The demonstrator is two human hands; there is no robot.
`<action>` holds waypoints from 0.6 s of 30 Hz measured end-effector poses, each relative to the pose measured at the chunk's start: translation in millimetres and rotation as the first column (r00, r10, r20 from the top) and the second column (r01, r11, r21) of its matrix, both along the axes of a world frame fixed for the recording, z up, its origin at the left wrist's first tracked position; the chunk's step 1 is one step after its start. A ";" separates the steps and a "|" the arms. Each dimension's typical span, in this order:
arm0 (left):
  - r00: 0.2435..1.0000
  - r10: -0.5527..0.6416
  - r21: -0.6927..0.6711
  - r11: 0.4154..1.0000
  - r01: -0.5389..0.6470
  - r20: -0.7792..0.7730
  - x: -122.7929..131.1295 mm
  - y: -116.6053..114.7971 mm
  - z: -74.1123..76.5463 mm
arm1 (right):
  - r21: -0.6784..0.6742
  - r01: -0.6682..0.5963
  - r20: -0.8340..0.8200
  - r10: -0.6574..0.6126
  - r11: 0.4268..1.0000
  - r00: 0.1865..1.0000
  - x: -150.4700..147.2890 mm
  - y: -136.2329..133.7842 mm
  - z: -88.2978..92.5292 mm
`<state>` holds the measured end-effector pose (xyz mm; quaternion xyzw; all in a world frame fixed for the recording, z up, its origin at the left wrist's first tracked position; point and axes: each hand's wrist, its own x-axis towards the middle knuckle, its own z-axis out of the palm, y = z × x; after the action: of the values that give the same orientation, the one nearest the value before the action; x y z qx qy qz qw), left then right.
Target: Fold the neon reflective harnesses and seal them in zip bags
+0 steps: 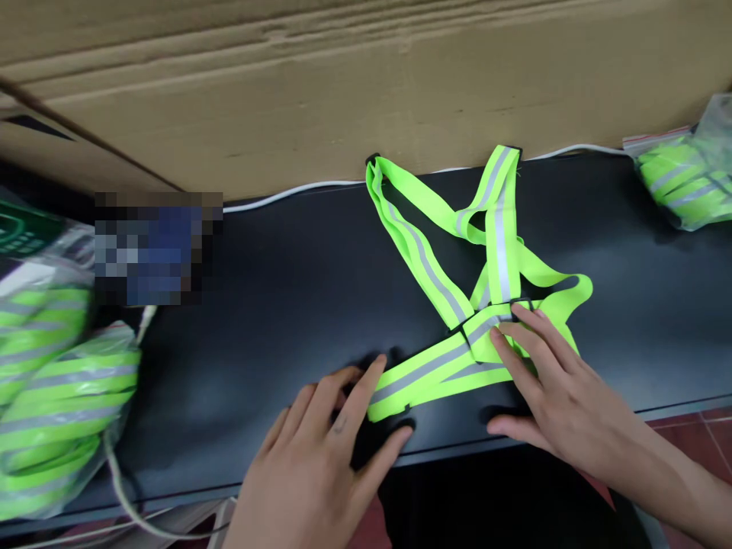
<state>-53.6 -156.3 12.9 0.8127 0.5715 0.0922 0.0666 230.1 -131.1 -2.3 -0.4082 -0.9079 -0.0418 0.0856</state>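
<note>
A neon yellow-green reflective vest (502, 244) made of elastic straps with silver stripes lies spread on the black tabletop. Its two shoulder loops reach toward the back, and its waist band runs along the front. My left hand (320, 446) is at the left end of the band, fingers apart, the index fingertip by its edge. On the right, my right hand (554, 374) rests with its outstretched fingers on the band, near where the straps join. Its thumb stays off the fabric.
Clear bags of similar folded vests (72, 396) sit at the left, and another bagged vest (686, 179) at the right back. A cardboard box (366, 99) stands along the back, with a white cable (286, 196) at its foot. A pixelated blue item (163, 255) lies left.
</note>
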 end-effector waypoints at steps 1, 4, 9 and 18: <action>0.998 0.012 -0.045 0.999 -0.009 0.056 -6.2 -3.3 1.1 | 0.020 0.020 -0.001 -0.020 1.000 1.000 -0.6 -2.2 -0.2; 0.959 0.094 -0.191 0.981 -0.043 0.266 -11.1 -7.8 3.9 | 0.087 0.106 0.004 -0.106 0.991 0.994 -4.8 -10.5 -2.4; 0.756 0.271 -0.373 0.927 -0.038 0.595 2.5 -0.4 4.6 | 0.107 0.151 0.005 -0.152 0.983 0.988 -17.2 -20.3 -7.8; 0.383 0.421 -0.460 0.888 0.009 0.822 35.0 41.7 31.9 | 0.048 0.118 -0.071 -0.114 0.992 0.991 -18.8 -21.6 -13.4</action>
<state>-18.6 -114.7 44.8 0.5200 0.5475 0.4084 0.5128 211.2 -152.7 -15.7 -0.4591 -0.8777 -0.0566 0.1246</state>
